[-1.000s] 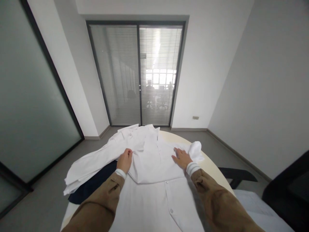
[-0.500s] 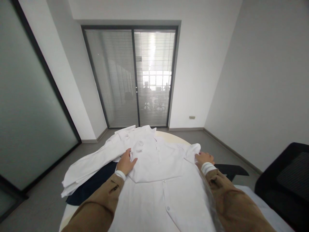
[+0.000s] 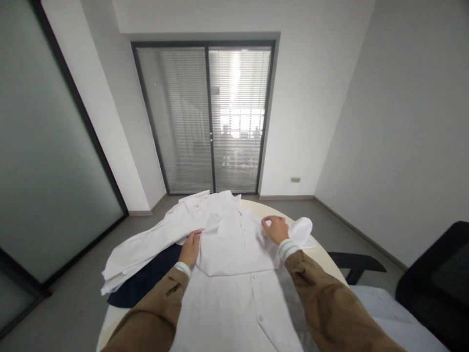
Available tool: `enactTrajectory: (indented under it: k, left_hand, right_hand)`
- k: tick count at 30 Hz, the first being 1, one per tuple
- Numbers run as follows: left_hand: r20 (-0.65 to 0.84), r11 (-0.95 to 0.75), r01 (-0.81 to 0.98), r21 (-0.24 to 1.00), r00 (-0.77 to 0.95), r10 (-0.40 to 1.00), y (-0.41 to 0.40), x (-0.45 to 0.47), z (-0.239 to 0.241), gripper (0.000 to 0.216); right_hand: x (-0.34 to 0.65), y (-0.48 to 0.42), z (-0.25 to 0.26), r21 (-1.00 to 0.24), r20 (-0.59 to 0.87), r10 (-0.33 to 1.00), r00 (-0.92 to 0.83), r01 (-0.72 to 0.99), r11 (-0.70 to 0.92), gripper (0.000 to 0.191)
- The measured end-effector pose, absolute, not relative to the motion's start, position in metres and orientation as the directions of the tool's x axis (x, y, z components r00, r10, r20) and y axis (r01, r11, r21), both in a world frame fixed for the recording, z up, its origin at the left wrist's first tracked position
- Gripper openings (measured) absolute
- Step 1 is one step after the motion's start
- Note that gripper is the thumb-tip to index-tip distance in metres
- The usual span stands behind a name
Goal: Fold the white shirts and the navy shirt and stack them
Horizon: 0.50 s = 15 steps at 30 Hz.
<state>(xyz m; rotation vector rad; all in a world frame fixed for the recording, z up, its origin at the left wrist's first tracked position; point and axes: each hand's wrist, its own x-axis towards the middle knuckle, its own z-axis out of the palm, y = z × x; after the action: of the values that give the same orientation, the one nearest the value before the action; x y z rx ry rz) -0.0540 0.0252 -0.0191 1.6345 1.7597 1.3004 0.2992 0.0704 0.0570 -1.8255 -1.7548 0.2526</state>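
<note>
A white buttoned shirt [image 3: 238, 298] lies across the round table, its upper part folded down over its front. At the left edge of that fold, my left hand [image 3: 189, 249] has its fingers closed on the cloth. My right hand [image 3: 276, 229] is over the right shoulder area, thumb and fingers curled together on the white fabric; the exact grip is partly hidden. A bunched white sleeve [image 3: 301, 231] sticks out to the right of that hand.
Another white garment [image 3: 150, 239] and a dark navy cloth [image 3: 144, 278] lie on the table's left side. The table's pale edge [image 3: 324, 259] curves at the right. A black chair [image 3: 439, 283] stands at far right. Behind are glass doors [image 3: 201, 122] with blinds.
My right hand has moved left from the outer sleeve to over the shirt's shoulder, and the right side of the shirt has shifted inward. My left hand's thumb has drawn in.
</note>
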Motion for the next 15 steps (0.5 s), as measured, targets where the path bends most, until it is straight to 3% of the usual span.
enactTrajectory:
  k: [4,8,10,12,15]
  left_hand:
    - [0.264,-0.145,0.522,0.840,-0.160,0.951,0.009,-0.059,-0.024,0.043]
    - [0.316,-0.239,0.595,0.767,-0.027,0.948,-0.008,-0.069,-0.026,0.061]
    - [0.324,-0.233,0.626,0.745,-0.034,0.945,-0.011,-0.075,-0.026,0.052]
    - [0.305,-0.190,0.624,0.758,-0.081,0.949,-0.011,-0.082,-0.026,0.029]
    - [0.267,-0.114,0.599,0.793,-0.173,0.948,-0.005,-0.089,-0.027,0.010]
  right_hand:
    - [0.218,0.075,0.058,-0.596,0.191,0.977,-0.090,0.781,0.188,0.033]
    - [0.158,0.087,0.051,-0.687,0.134,0.965,-0.223,0.681,0.253,0.035]
    - [0.136,0.096,0.047,-0.728,0.115,0.963,-0.245,0.639,0.250,0.027]
    - [0.121,0.107,0.046,-0.770,0.125,0.962,-0.242,0.588,0.247,0.022]
    - [0.105,0.126,0.048,-0.840,0.173,0.959,-0.225,0.475,0.263,0.023]
